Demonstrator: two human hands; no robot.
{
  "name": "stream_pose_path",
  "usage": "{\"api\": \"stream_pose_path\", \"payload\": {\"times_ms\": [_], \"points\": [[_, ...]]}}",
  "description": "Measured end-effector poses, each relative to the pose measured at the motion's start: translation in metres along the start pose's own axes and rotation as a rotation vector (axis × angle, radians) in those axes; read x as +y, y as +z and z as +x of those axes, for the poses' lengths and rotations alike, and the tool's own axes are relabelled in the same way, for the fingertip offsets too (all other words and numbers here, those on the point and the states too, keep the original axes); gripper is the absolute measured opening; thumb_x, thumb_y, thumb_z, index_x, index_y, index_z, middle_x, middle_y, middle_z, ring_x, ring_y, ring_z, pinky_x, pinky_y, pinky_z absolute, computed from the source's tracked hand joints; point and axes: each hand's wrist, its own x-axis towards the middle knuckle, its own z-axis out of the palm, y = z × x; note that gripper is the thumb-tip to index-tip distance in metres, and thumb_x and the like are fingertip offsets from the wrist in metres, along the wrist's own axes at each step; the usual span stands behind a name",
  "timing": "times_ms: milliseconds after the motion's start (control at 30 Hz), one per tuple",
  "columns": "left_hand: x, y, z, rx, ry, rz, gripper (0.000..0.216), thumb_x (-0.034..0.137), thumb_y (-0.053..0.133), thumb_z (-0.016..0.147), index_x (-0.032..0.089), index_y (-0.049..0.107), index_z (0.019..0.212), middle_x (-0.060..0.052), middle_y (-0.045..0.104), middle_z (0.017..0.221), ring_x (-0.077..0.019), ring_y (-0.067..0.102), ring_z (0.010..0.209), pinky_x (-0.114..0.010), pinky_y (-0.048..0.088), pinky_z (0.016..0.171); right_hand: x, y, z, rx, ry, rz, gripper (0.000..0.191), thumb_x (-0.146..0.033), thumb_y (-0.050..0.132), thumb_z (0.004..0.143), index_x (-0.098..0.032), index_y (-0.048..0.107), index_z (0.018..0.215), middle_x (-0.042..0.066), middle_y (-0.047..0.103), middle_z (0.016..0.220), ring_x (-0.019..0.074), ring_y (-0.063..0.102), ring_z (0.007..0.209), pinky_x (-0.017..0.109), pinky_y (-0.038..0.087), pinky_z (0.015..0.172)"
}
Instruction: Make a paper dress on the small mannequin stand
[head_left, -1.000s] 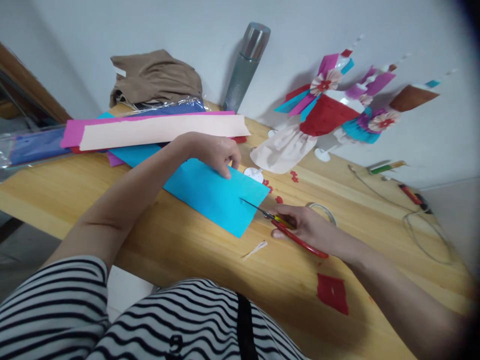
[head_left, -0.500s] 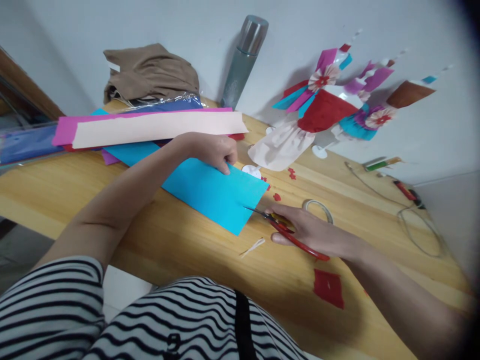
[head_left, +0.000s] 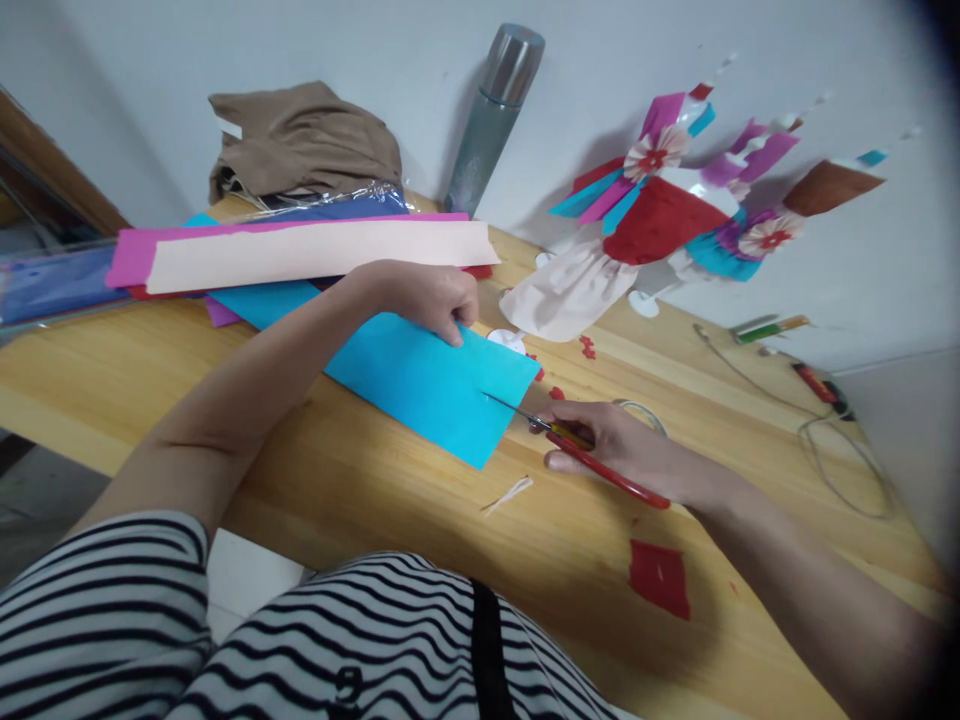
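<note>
A long strip of bright blue paper (head_left: 420,385) slants over the wooden table, its free end pointing to the right. My left hand (head_left: 439,303) is closed on the far edge of this strip, thumb on top. In my right hand (head_left: 607,445) are scissors (head_left: 592,462) with red handles, my fingers wrapped in the loops. The scissor blades reach in over the right end of the blue paper. Whether they are fully closed is hard to make out. A thin white tie (head_left: 511,493) lies just in front of the paper, and a red scrap (head_left: 659,578) lies nearer to me.
Pink and cream paper strips (head_left: 322,255) lie piled at the left, before a brown cloth (head_left: 300,145). A flask (head_left: 495,120) stands by the wall. Paper-dressed figures (head_left: 660,220) stand at the back right. A cable (head_left: 847,480) and small red cutouts (head_left: 587,347) lie about.
The scissors have shifted slightly, with the handles a little to the right and their angle altered. My left hand keeps its hold on the blue paper. The view has moved slightly.
</note>
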Motion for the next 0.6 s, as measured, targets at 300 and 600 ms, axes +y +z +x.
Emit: {"api": "stream_pose_path", "payload": {"times_ms": [300, 600], "points": [[0.0, 0.0, 0.0, -0.027, 0.003, 0.036, 0.018, 0.026, 0.059, 0.077, 0.016, 0.056, 0.061, 0.001, 0.049, 0.058, -0.013, 0.042, 0.062, -0.028, 0.027, 0.064, -0.002, 0.001, 0.003, 0.021, 0.089, -0.003, 0.052, -0.07, 0.066, 0.076, -0.019, 0.058, 0.068, -0.005, 0.033, 0.059, 0.0104, 0.027, 0.055, 0.027, 0.023, 0.054], [0.012, -0.006, -0.006, -0.039, -0.069, 0.04, 0.014, 0.018, 0.06, 0.08, 0.012, 0.063, 0.068, -0.001, 0.053, 0.063, -0.0134, 0.042, 0.068, -0.029, 0.028, 0.069, -0.002, -0.004, 0.001, -0.081, -0.1, 0.108, 0.043, -0.064, 0.062, 0.085, -0.021, 0.056, 0.085, -0.003, 0.042, 0.07, 0.0127, 0.037, 0.063, 0.026, 0.029, 0.056]]}}
